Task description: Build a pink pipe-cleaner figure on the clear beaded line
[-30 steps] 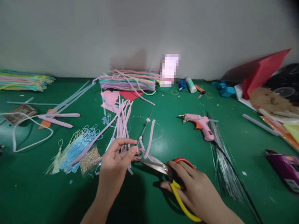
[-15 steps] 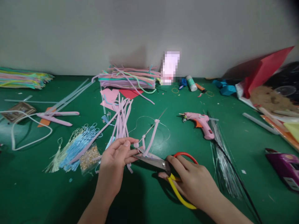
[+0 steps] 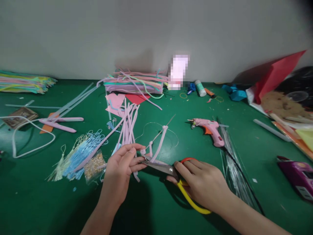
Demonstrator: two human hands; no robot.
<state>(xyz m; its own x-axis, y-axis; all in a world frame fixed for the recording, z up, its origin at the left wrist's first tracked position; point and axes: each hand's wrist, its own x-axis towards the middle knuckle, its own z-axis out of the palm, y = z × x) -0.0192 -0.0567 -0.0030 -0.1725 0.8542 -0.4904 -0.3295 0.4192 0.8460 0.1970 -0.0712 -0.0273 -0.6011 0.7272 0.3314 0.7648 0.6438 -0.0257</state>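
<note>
Low in the middle of the head view, my left hand (image 3: 121,162) pinches a curled lilac pipe cleaner piece (image 3: 142,151) between thumb and fingers. A thin wire stem (image 3: 158,134) runs up and right from there, with a longer lilac pipe cleaner (image 3: 160,143) bent around it. My right hand (image 3: 201,182) grips scissors (image 3: 164,167) with one red and one yellow handle. Their blade tips reach the fingers of my left hand, at the lilac piece. Exactly what lies between the blades is too small to make out. Behind my left hand lies a bunch of lilac pipe cleaners (image 3: 127,125).
A pink glue gun (image 3: 207,128) lies to the right, its black cord crossing clear thin strips (image 3: 232,163). Tassels (image 3: 84,155) and a bag of gold beads (image 3: 95,166) lie left. Pipe cleaner bundles (image 3: 134,85) line the wall. A purple power strip (image 3: 297,176) is at far right.
The scissor blades have closed somewhat, and the handles have drawn closer together in my right hand. My left hand stays nearly still with the lilac piece.
</note>
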